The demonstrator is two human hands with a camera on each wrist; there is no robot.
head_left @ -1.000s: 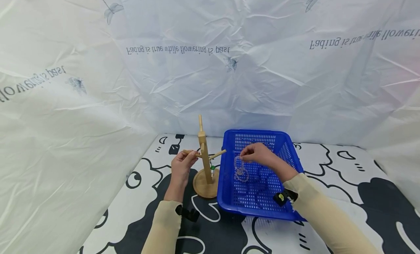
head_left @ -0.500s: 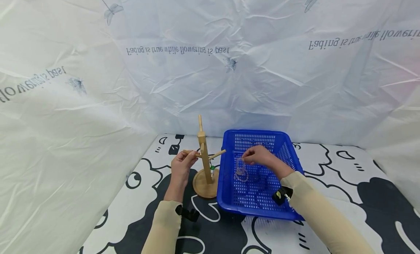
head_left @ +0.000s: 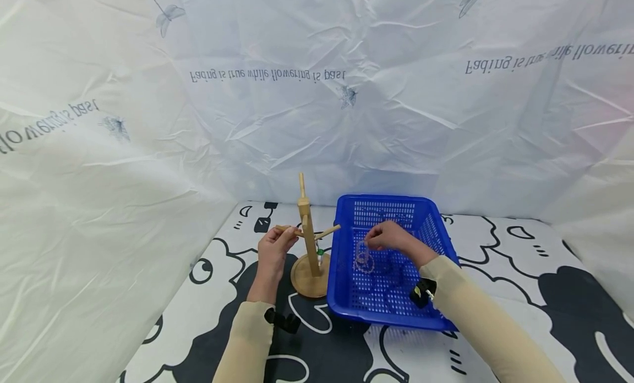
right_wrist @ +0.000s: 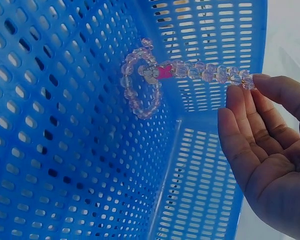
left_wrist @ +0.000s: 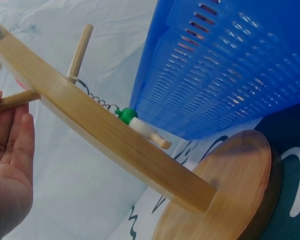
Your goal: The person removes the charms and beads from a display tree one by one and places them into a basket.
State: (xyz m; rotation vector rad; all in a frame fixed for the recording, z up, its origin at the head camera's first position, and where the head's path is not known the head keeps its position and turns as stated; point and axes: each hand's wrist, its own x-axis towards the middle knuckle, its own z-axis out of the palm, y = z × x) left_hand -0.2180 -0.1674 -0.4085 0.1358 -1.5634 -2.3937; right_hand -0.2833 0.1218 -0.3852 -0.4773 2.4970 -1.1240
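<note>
My left hand [head_left: 273, 250] pinches one peg of a wooden peg stand [head_left: 309, 245] between thumb and fingers. The stand has a round base [left_wrist: 235, 195] and an upright post. On another of its pegs hangs a keychain [left_wrist: 127, 116] with a green and white figure. Over the blue basket, my right hand [head_left: 391, 237] pinches the end of a clear pink bead bracelet [right_wrist: 210, 72] between thumb and fingertips. A second loop of beads [right_wrist: 130, 97] hangs at the far end of that strand, beside a bright pink charm [right_wrist: 165, 71].
The blue plastic basket [head_left: 391, 318] with slotted walls stands right of the wooden stand, close to its base. A black and white cartoon cloth [head_left: 505, 295] covers the table. White printed sheeting [head_left: 317, 135] hangs behind and at the sides.
My right hand has moved slightly right and down with the bead bracelet, which hangs lower in the basket. The left hand stays on the peg.
</note>
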